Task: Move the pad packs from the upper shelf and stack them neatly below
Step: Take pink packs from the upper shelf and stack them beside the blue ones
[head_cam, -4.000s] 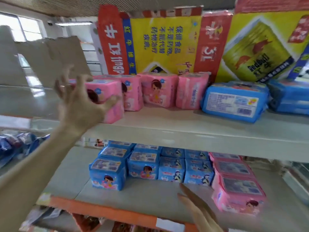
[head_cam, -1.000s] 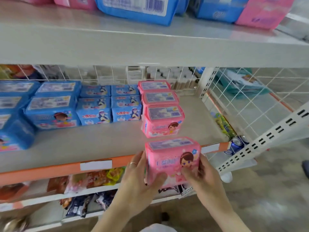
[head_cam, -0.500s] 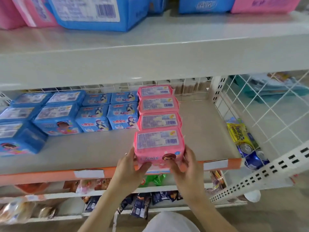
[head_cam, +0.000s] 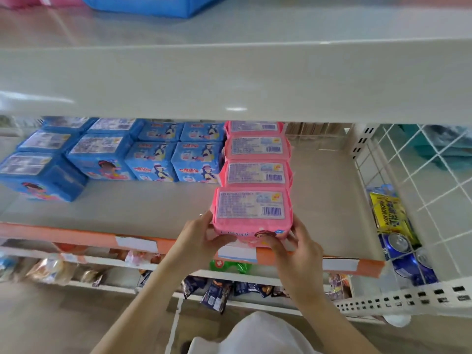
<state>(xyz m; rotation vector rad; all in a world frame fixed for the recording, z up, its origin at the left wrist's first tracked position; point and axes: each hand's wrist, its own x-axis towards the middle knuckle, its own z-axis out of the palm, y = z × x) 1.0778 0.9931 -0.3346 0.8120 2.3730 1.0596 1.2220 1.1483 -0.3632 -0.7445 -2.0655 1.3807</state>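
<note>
A pink pad pack (head_cam: 251, 212) sits at the front of the lower shelf (head_cam: 143, 205), label side up, at the near end of a row of three pink packs (head_cam: 256, 159) running to the back. My left hand (head_cam: 204, 238) grips its left front corner, thumb on the front face. My right hand (head_cam: 296, 245) grips its right front corner. On the upper shelf (head_cam: 229, 72) only the bottoms of a blue pack (head_cam: 153, 6) and a pink pack (head_cam: 25, 2) show at the top edge.
Blue pad packs (head_cam: 150, 159) fill the lower shelf's left and middle. A white wire grid (head_cam: 413, 180) closes the right side, with cans and a yellow pack (head_cam: 390, 215) behind it. An orange price strip (head_cam: 76, 238) lines the shelf's front edge. Snack bags (head_cam: 214, 290) lie on the shelf below.
Since four seconds ago the pink pack came down from the upper shelf. Over the last second both hands pushed it onto the lower shelf, against the pink row's front.
</note>
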